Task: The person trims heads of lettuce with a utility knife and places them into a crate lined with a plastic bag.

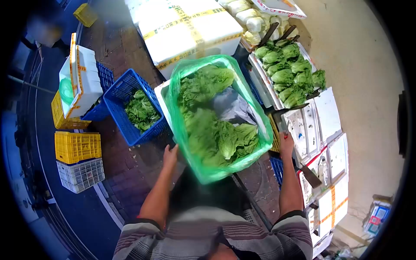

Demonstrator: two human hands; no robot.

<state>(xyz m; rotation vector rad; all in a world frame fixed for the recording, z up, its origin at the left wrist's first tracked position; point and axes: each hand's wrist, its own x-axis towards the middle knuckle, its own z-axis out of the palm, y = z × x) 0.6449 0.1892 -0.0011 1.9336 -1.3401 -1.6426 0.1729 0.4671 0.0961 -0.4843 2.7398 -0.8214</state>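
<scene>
While the box [162, 97] is standing at the centre of the frame, a green bag [197, 170] is lining it and folding over its rim. Lettuce [207, 84] is filling most of the inside, and a grey sheet [235, 106] is lying among the leaves toward the right.

Judging by that load, the box is probably weighing a fair amount; its foam-like walls are looking stiff but easily dented, whereas the leaves are looking soft and easily bruised. Being thin and glossy, the bag is likely offering a slippery hold, so the better grip is probably lying low on opposite walls, under the box, rather than on the loose film.

Near the box's lower-left side, the left hand [170, 154] is reaching up close to the bag. Its fingers are seeming loosely spread, but whether they are grasping the edge or sitting free just beside it, I cannot tell. Right of centre, the right hand [286, 144] is hanging apart from the bag, near a yellow crate [274, 134] and a white tray [299, 128]. Its fingers are appearing curled, with a small red spot showing there; whether they are closing on anything, I cannot tell.

Left of centre, a blue crate [149, 136] is holding loose greens [142, 110].
</scene>
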